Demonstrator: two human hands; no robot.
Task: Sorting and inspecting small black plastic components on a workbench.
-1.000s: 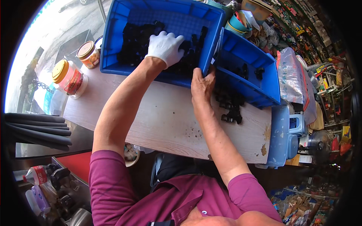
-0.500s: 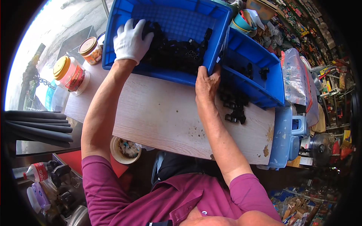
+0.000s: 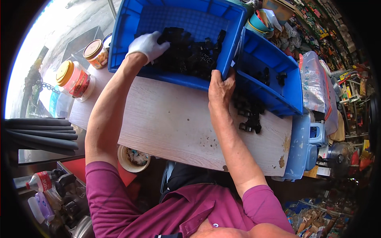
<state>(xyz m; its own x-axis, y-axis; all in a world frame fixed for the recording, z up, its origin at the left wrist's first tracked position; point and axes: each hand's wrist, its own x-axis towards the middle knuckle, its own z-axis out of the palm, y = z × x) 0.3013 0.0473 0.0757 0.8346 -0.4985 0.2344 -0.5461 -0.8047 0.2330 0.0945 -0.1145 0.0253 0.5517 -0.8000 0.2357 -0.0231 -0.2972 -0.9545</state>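
Observation:
A large blue plastic bin (image 3: 174, 75) stands at the far side of the table, with a heap of small black parts (image 3: 190, 53) inside, their exact kind hard to make out. My left hand (image 3: 147, 47), in a white knit glove, reaches into it, fingers curled against the left side of the heap; the fingertips are partly hidden among the parts. Bare, my right hand (image 3: 221, 89) grips the bin's near right corner, thumb on the outside. Just right of that hand is a second blue bin (image 3: 274, 97) holding a few black parts. More black pieces (image 3: 251, 119) lie on the table below it.
The pale wooden table (image 3: 170, 119) has worn spots. Two lidded jars (image 3: 77, 81) stand at its left. A light-blue plastic container (image 3: 297, 146) adjoins the right edge, near a wrapped bundle (image 3: 315, 83). Below the front edge sits a round bucket (image 3: 135, 158) with scraps.
My left hand has moved right and slightly nearer, its spread fingers now curled into the black parts. The heap has shifted a little. My right hand keeps its grip on the bin corner.

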